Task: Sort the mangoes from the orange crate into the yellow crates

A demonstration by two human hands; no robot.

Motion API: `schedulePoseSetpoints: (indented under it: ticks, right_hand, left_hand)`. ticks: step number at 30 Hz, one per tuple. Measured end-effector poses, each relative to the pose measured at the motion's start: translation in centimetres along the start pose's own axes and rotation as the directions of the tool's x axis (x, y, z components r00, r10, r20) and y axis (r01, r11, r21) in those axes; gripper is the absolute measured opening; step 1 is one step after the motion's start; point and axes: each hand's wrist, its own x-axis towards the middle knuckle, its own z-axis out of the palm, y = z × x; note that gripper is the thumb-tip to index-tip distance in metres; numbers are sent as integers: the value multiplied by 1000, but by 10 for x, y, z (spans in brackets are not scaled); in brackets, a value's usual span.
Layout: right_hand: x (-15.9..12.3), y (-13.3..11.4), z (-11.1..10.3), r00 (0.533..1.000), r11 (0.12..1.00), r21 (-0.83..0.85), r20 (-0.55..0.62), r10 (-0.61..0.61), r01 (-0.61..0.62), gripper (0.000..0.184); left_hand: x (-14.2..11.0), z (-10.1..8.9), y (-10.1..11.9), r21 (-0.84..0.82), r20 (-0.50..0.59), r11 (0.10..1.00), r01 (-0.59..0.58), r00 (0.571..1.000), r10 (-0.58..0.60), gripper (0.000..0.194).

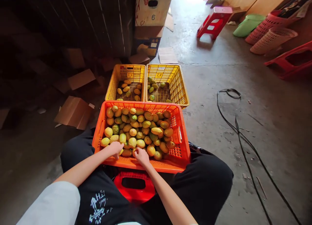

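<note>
An orange plastic crate point(156, 166) full of oval yellow-green fruit point(132, 142) rests in front of my seated body, between my knees. My left hand point(115, 149) reaches over its near rim, fingers curled down on a yellow fruit point(121, 152) that is mostly hidden. Just to the right, my right hand point(142, 156) is closed at the fingertips against another fruit point(134, 152) by the near wall. My palms face down, so the exact grip is partly covered.
Behind the orange crate stand two yellow crates, left point(109, 85) and right point(184, 88), each with some fruit inside. Cardboard boxes point(75, 112) lie at left. A black cable point(243, 140) crosses the floor at right. Red stools point(214, 21) and pink baskets point(273, 39) are farther back.
</note>
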Motion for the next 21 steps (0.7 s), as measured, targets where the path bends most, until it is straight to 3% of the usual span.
schedulePoseSetpoints:
  ticks: [1,6,10,13,16,21]
  right_hand:
    - [3,0,-1,1000,1000,-5,-17,8,-8,26]
    - [34,-10,-9,992,998,-53,-115,-47,41,32]
    - [66,-30,-13,953,988,-76,-262,-151,136,58]
    - [82,-43,-8,957,981,-99,-223,-183,165,66]
    - [93,-45,-5,973,983,-120,-171,-156,137,63]
    - [109,-33,-18,975,981,-40,-112,-193,190,56]
  left_hand:
    - [-6,4,5,123,88,992,-29,996,18,61]
    - [-19,19,32,248,197,967,-49,980,-1,68]
    - [-8,25,49,259,261,965,-28,964,-42,72]
    - [1,26,57,228,270,973,16,960,-79,74]
    - [5,27,59,270,345,963,4,933,-101,73]
    - [5,31,58,170,287,985,33,954,-81,63]
